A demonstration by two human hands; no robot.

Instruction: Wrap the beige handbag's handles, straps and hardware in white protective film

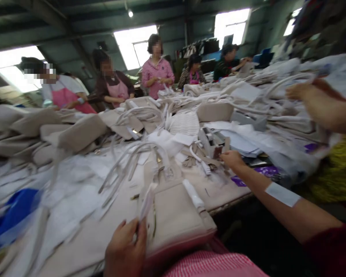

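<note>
My left hand [127,246] is closed at the near edge of the table, thumb and fingers pinching the lower end of a pale, plastic-wrapped strap [147,200]. Beside it lies a beige bag [175,211] with a gold zipper and a white-wrapped tab [193,194]. Stretched out to the right, my right hand [232,158] has its fingertips together at the corner of a small grey box [209,140]. What those fingertips grip is blurred. Small beige pieces [190,161] and a white strip [200,159] lie just left of that hand.
Beige bag parts [77,132] and looped straps [132,157] pile across the table, with white wrapping [72,192] on the left. At right, a co-worker's arm [320,104] reaches over the heap. Several people work along the far side. A blue bag [14,215] sits at left.
</note>
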